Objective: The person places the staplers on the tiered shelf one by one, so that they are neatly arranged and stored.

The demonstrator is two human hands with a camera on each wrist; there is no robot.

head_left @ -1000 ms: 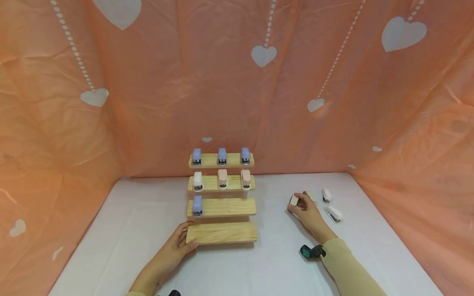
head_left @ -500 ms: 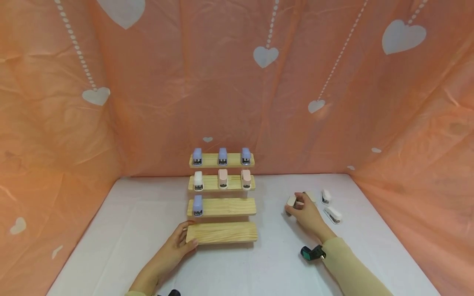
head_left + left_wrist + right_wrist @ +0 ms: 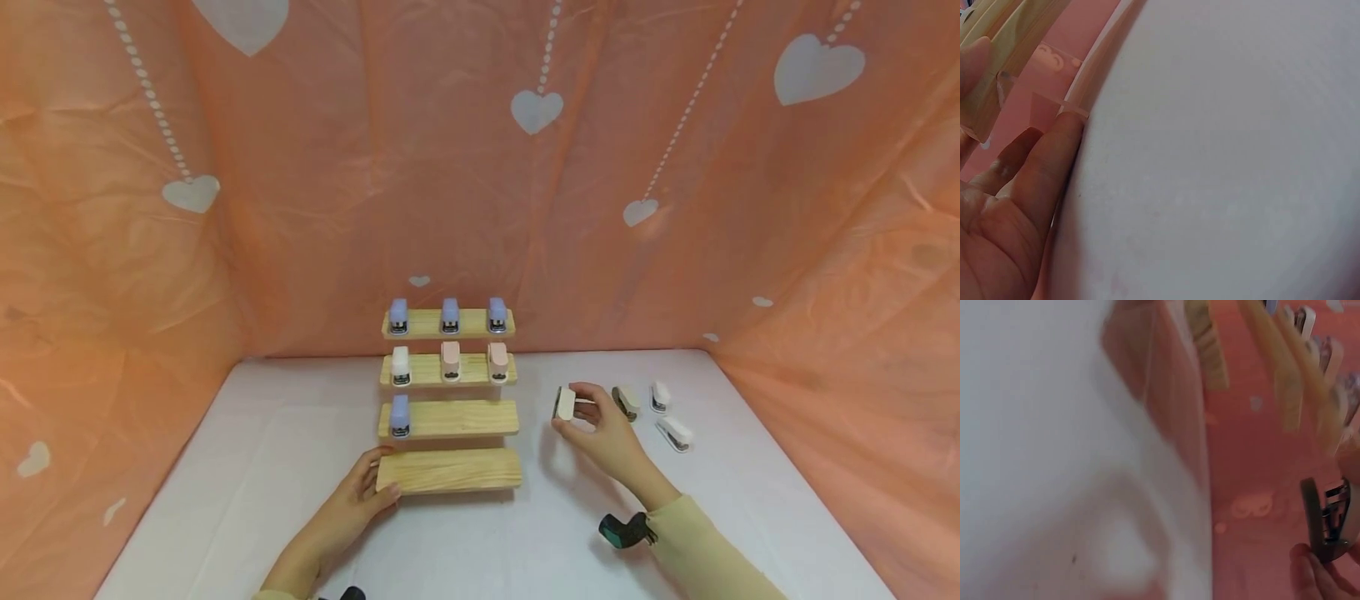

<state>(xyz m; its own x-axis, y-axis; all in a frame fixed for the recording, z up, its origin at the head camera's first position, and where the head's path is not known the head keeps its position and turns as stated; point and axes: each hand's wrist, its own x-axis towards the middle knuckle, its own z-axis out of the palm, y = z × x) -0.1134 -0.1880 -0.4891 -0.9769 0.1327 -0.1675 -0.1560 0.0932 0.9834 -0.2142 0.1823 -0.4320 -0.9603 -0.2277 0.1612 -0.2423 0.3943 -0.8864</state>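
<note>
My right hand (image 3: 609, 440) pinches a small cream stapler (image 3: 566, 403) between thumb and fingers, right of a tiered wooden shelf. Its open side, with the metal mechanism, shows in the right wrist view, where the stapler (image 3: 1315, 515) is partly cut off. My left hand (image 3: 347, 508) holds the left end of the lowest board (image 3: 461, 472). In the left wrist view the thumb (image 3: 974, 65) lies on the wood and other fingers reach beside a clear support. One lilac stapler (image 3: 400, 416) stands at the left of the board above (image 3: 465, 419).
Three lilac staplers (image 3: 450, 316) stand on the top board. One white stapler (image 3: 401, 366) and two pink staplers (image 3: 451, 361) stand on the second. On the white table right of my right hand lie another cream stapler (image 3: 627, 402) and two white staplers (image 3: 676, 434).
My right hand has lifted the cream stapler off the table and carried it left towards the shelf, uncovering the other cream stapler behind. The left hand stays on the lowest board.
</note>
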